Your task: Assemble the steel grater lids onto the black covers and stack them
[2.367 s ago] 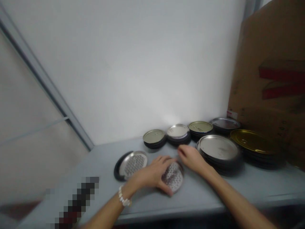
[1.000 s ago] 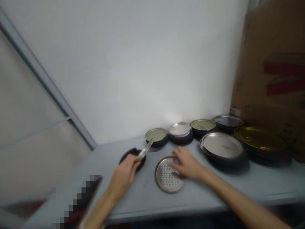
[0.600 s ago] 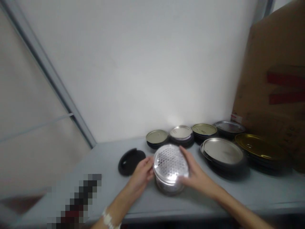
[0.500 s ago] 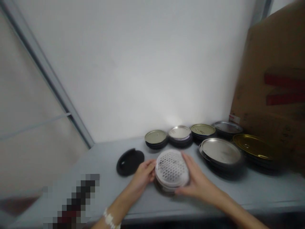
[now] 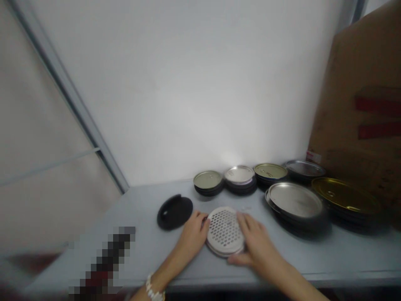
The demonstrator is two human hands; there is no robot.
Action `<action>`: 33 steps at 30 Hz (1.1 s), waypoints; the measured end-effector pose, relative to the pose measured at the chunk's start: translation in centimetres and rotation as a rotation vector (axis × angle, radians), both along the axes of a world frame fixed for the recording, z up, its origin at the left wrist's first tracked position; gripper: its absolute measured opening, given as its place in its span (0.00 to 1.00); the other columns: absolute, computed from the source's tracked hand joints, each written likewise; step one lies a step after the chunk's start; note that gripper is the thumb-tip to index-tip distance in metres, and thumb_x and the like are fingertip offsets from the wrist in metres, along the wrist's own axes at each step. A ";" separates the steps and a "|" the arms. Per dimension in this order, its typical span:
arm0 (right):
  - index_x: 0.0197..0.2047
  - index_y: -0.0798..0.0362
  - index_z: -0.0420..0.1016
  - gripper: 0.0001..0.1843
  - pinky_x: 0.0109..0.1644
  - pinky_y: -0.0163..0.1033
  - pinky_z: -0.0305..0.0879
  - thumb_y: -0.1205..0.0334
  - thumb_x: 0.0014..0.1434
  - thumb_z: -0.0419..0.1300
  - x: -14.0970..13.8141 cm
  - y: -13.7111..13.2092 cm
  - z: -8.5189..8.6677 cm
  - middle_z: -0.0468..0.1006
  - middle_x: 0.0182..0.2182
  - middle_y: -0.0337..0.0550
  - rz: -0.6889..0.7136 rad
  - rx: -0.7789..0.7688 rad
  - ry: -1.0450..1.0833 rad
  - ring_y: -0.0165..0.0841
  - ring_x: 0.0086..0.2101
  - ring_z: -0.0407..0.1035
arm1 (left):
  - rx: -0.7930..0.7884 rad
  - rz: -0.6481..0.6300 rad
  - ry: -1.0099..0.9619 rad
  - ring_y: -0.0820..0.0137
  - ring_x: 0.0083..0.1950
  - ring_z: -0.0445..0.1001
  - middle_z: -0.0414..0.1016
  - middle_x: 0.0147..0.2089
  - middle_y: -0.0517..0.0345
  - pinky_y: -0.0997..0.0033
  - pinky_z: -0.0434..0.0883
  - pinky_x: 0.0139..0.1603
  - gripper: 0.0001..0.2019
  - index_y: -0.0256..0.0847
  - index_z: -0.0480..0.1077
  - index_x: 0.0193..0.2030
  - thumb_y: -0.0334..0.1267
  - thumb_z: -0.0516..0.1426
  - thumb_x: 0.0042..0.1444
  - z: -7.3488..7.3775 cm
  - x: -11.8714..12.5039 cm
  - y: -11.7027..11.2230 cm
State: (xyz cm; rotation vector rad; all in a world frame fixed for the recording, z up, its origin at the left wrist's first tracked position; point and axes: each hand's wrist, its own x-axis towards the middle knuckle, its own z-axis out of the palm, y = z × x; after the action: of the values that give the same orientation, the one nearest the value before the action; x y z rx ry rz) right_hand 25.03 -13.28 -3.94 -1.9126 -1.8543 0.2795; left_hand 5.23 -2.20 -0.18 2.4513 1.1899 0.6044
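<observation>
A: Head view, and it's all happening at the front of the table (image 5: 140, 209)! Where's the perforated disc (image 5: 226, 230)?

B: Right between the two hands, holes facing up, at least one more rim showing under its near edge. The left hand (image 5: 194, 232) has its fingertips closed on the left rim; the right hand (image 5: 258, 244) grips the other side, fingers along the right rim, thumb at the near edge.

A: And the setting?

B: Grey tabletop, a plain white wall (image 5: 200, 92) behind, a metal strip (image 5: 78, 113) slanting down on the left. There's a pale bracelet (image 5: 155, 288) on the left wrist!

A: Containers?

B: A black dish (image 5: 175, 212) sits just beyond the left hand, notched at its far edge. Along the back and right, dark stacks topped with round lids: four near the wall, then a broad silver lid (image 5: 295, 200) and an amber lid (image 5: 346, 196). Far right, a big cardboard box (image 5: 360, 83) with red markings, its inside hidden.
</observation>
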 end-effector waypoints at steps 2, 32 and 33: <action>0.73 0.61 0.51 0.64 0.68 0.60 0.49 0.42 0.42 0.74 -0.1 0.1 0.2 0.55 0.69 0.68 0.003 -0.030 -0.030 0.59 0.67 0.49 | -0.001 0.003 0.067 0.61 0.50 0.75 0.76 0.47 0.46 0.62 0.69 0.56 0.18 0.36 0.76 0.48 0.39 0.46 0.69 0.3 0.0 -0.2; 0.55 0.67 0.75 0.48 0.51 0.54 0.68 0.28 0.52 0.62 -1.9 2.1 -0.7 0.77 0.51 0.72 -0.077 0.296 -0.512 0.56 0.47 0.74 | 0.066 0.374 0.492 0.59 0.55 0.76 0.78 0.54 0.45 0.65 0.68 0.54 0.17 0.38 0.69 0.59 0.32 0.52 0.65 2.0 -11.1 9.2; 0.55 0.67 0.75 0.48 0.51 0.54 0.68 0.28 0.52 0.62 -1.9 2.2 -0.6 0.78 0.50 0.71 -0.080 0.292 -0.515 0.55 0.47 0.74 | 0.065 0.357 0.473 0.59 0.55 0.76 0.79 0.54 0.45 0.66 0.68 0.54 0.17 0.38 0.70 0.59 0.32 0.52 0.65 2.0 -10.6 9.0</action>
State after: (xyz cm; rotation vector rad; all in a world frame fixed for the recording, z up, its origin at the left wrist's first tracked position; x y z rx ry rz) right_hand 23.09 -11.05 -4.50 -1.9615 -1.9787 -0.5313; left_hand -5.35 6.78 1.81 2.5334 1.8398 0.1463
